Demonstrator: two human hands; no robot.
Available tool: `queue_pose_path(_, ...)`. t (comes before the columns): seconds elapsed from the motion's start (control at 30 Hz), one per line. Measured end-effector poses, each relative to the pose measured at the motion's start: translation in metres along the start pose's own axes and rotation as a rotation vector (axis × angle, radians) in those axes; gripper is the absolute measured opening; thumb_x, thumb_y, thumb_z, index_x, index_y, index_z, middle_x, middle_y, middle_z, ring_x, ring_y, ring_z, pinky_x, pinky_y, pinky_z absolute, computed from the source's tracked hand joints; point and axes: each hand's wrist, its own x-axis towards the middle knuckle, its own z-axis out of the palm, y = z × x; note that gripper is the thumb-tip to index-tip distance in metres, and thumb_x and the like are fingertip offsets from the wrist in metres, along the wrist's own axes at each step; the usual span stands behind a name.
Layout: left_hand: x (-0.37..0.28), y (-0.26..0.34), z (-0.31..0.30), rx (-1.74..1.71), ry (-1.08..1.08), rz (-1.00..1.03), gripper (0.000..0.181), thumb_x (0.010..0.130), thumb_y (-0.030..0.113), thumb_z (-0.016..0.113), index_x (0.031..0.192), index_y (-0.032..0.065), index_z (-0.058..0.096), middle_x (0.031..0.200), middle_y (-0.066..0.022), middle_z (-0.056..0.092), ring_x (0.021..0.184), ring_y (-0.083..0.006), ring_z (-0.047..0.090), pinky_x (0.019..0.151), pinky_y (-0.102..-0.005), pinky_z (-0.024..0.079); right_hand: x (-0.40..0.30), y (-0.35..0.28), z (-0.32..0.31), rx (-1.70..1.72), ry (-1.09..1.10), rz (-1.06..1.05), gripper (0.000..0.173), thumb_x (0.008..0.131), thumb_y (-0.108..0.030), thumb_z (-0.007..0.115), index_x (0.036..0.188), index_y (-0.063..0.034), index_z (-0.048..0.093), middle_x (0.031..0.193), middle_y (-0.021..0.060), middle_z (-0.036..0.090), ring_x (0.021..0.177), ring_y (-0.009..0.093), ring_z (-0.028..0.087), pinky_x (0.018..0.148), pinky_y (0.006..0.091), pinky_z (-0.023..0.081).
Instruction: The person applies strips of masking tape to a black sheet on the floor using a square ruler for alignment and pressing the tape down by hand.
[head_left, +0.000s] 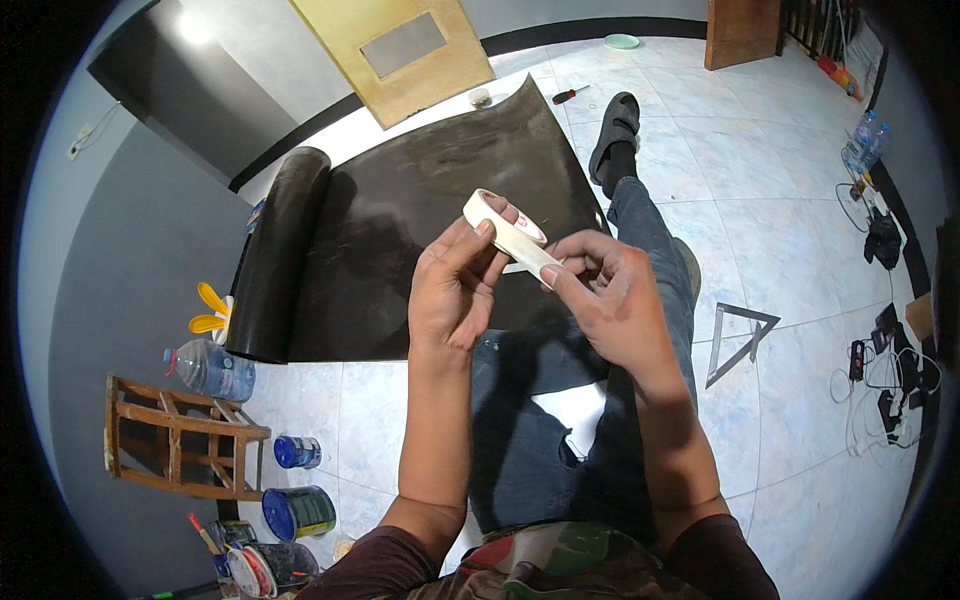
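Observation:
My left hand grips a roll of cream masking tape, with the thumb on its outer face and fingertips inside the core. Between the thumb and fingers of my right hand is the loose end of the tape, a short strip pulled out from the roll. Below both hands spreads a dark, flexible sheet, partly rolled up at its left side and curling at its far right corner. A small pale strip shows on the sheet behind the tape.
A yellow panel with a rectangular cutout leans at the back. A screwdriver and a triangular set square lie on the tiles. Left stand a wooden stool, a water jug and paint cans. Cables lie right.

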Motion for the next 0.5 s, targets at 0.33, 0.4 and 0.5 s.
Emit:
queue_pose_path(0.33,0.001,-0.013,-0.006,-0.321,0.009,-0.212,0.033,0.102,0.000,0.064,0.131,-0.0148,0.060,0.129,-0.0254,0.071,0.124,-0.0293,0.070,0.111,-0.0399,0.058,-0.004,0.005,-0.006,-0.051,0.115,-0.026,0.023,0.094,-0.007,0.075,0.114,0.0028,0.068,0.077,0.0048,0.072,0.072,0.007,0.061,0.068,0.0252,0.046)
queue_pose_path(0.4,0.003,-0.014,-0.010,-0.394,-0.035,-0.258,0.033,0.102,0.000,0.063,0.131,-0.0148,0.060,0.129,-0.0255,0.071,0.124,-0.0297,0.070,0.111,-0.0401,0.059,-0.005,0.004,-0.007,-0.059,0.127,-0.021,0.023,0.094,-0.008,0.076,0.113,0.0030,0.070,0.077,0.0054,0.073,0.072,0.008,0.062,0.069,0.0267,0.048)
queue_pose_path(0.5,0.005,-0.018,-0.013,-0.474,-0.075,-0.314,0.032,0.103,0.000,0.062,0.132,-0.0147,0.059,0.129,-0.0250,0.071,0.124,-0.0298,0.070,0.110,-0.0405,0.059,-0.007,0.012,-0.009,-0.073,0.160,-0.082,0.020,0.092,-0.009,0.079,0.107,0.0034,0.074,0.083,0.0086,0.074,0.075,0.011,0.065,0.072,0.0297,0.051)
